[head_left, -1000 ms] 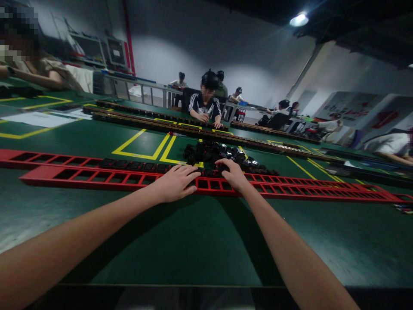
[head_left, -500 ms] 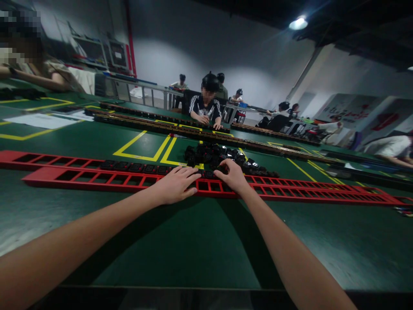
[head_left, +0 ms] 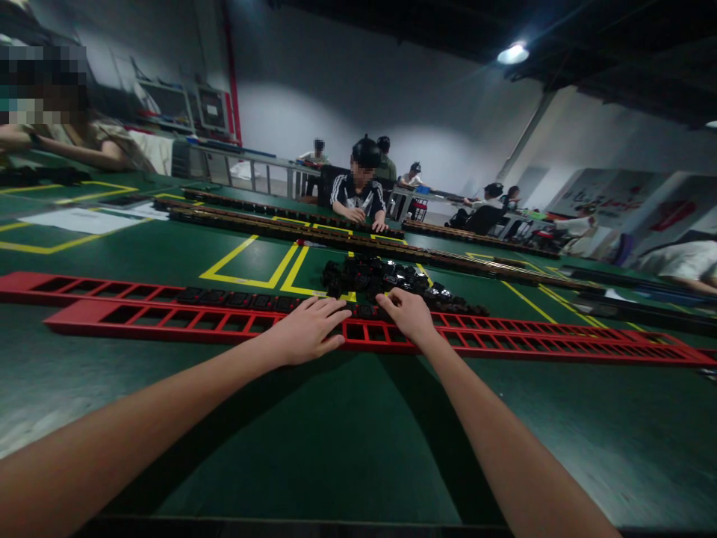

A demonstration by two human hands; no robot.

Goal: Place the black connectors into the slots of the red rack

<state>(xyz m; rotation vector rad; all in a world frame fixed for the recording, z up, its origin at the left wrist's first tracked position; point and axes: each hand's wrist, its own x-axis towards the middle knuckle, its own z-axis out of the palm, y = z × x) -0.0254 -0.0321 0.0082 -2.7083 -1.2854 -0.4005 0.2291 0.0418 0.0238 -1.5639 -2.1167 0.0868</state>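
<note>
Both hands, in the head view, rest side by side on the rails at the middle of the picture. Palm down, the left hand lies flat with its fingers straight and close together across the near red plastic rail, a long ladder-like strip of open cells; its fingertips reach the far red rail. The right hand, just beside it, is curled, with bent fingers dipping onto the far rail. Whether they pinch anything I cannot tell.

Both rails run left to right across the dark green table, square to the forearms. A row of small black parts fills the far rail's cells from the left up to the fingertips. A heap of loose black parts lies straight ahead, just beyond the far rail and nearer the right hand than the left. Yellow tape lines mark the table behind, and a person works at the far side.
</note>
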